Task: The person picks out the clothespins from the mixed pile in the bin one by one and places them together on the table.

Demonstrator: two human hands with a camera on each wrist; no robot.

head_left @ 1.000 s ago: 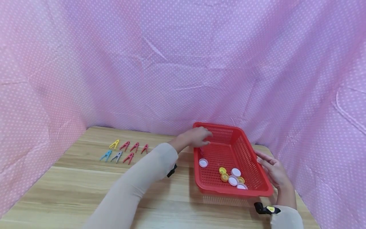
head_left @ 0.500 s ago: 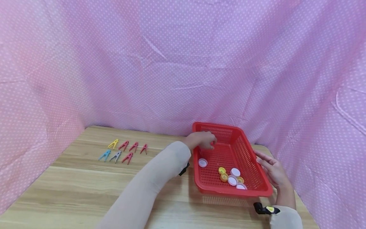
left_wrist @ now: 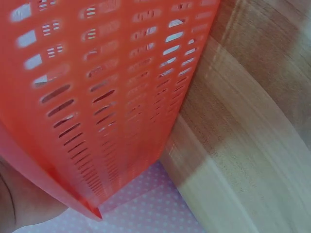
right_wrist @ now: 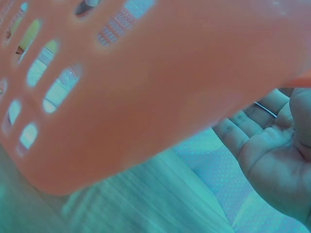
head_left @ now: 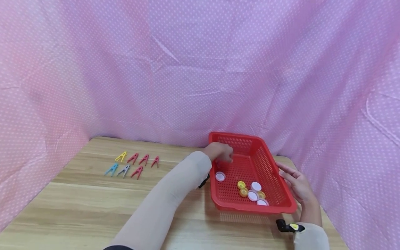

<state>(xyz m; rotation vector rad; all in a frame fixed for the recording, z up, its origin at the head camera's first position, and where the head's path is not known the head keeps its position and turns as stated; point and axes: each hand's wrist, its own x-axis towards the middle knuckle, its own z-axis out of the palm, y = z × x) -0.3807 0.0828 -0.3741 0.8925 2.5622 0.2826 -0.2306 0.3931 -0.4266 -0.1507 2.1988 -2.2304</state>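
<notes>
A red plastic basket (head_left: pixel 254 209) with slotted walls stands on the right of the table. My left hand (head_left: pixel 221 152) reaches over its left rim, fingers bent down inside near the left wall; I cannot tell whether they hold anything. The left wrist view shows the basket's outer wall (left_wrist: pixel 114 116), which hides the fingers. At the right rim, my right hand (head_left: pixel 297 185) holds the basket, thumb by the rim and fingers along the outside. Inside, a round white cap (head_left: pixel 220 176) lies by the left wall. Several white caps (head_left: pixel 256 186) and yellow caps (head_left: pixel 241 184) cluster near the front.
Two rows of clothespins lie on the left of the wooden table (head_left: pixel 93 205): a yellow clothespin (head_left: pixel 121 157), a blue clothespin (head_left: pixel 111 169), a grey clothespin (head_left: pixel 124 170) and several red clothespins (head_left: pixel 137 172). Pink dotted cloth (head_left: pixel 187 69) hangs behind the table and along both sides.
My left hand has moved right and lower into the basket, and its fingers have bent downward. The right hand keeps its place on the rim. The view has shifted slightly.
</notes>
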